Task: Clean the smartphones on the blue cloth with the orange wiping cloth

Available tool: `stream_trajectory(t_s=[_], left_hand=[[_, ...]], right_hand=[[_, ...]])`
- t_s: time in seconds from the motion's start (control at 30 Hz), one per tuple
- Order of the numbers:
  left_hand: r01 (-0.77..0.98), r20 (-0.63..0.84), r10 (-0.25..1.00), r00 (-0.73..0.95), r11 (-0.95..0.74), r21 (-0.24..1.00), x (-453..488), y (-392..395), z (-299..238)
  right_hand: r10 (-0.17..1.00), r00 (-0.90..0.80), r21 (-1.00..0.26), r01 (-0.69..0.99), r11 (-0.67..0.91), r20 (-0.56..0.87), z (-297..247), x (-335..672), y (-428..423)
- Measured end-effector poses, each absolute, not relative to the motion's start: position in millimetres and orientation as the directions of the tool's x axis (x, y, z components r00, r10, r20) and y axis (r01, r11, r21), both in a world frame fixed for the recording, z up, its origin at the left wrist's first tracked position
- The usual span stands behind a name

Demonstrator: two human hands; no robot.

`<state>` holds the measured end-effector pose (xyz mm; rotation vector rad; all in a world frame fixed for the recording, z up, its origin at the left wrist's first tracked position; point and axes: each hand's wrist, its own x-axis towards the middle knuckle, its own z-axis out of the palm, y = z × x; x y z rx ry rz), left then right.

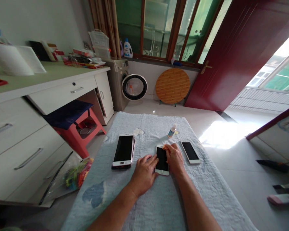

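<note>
A white-framed smartphone (162, 162) with a dark screen lies face up on the cloth-covered table, between my two hands. My left hand (144, 173) holds it along its left edge, fingers on the upper side and thumb near the bottom corner. Pinched in my right hand (175, 159) is an orange wiping cloth (165, 147), pressed on the phone's upper right part; most of the cloth is hidden by the fingers. Left of my hands is a stack of phones (123, 150), a white one on top. Another white phone (190, 152) lies to the right. Beyond stands a small spray bottle (172, 131).
A pale blue quilted cover (154, 125) drapes the table. At left are a white desk (65, 91), a pink stool (90, 133) and a plastic bag (69, 176). A washing machine (117, 75) with its door open and a round wooden tabletop (172, 86) stand behind.
</note>
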<state>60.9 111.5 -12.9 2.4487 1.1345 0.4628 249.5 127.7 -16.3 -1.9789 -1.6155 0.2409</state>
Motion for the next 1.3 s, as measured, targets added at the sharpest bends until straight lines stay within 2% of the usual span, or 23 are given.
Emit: stream_trajectory(t_s=[0.23, 0.33, 0.87, 1.03, 1.3], left_hand=[[0.643, 0.119, 0.77, 0.627, -0.597, 0.48, 60.1, 112.0, -11.5], [0.64, 0.118, 0.768, 0.629, -0.598, 0.482, 60.3, 112.0, -10.2], [0.682, 0.166, 0.81, 0.563, -0.568, 0.461, 67.1, 103.9, -8.5], [0.692, 0.182, 0.827, 0.532, -0.549, 0.469, 66.1, 101.8, -8.4], [0.678, 0.171, 0.827, 0.535, -0.541, 0.497, 63.9, 104.8, -7.6]], right_hand=[[0.977, -0.005, -0.369, 0.926, 0.084, 0.211, -5.3, 236.0, 129.2], [0.977, -0.063, -0.325, 0.937, 0.128, 0.202, -3.3, 228.4, 128.6], [0.913, 0.258, -0.326, 0.933, -0.151, 0.316, -15.0, 255.4, 122.0], [0.934, 0.243, -0.335, 0.931, -0.148, 0.262, -13.9, 250.1, 121.5], [0.965, 0.1, -0.357, 0.934, -0.008, 0.241, -9.9, 233.2, 124.5]])
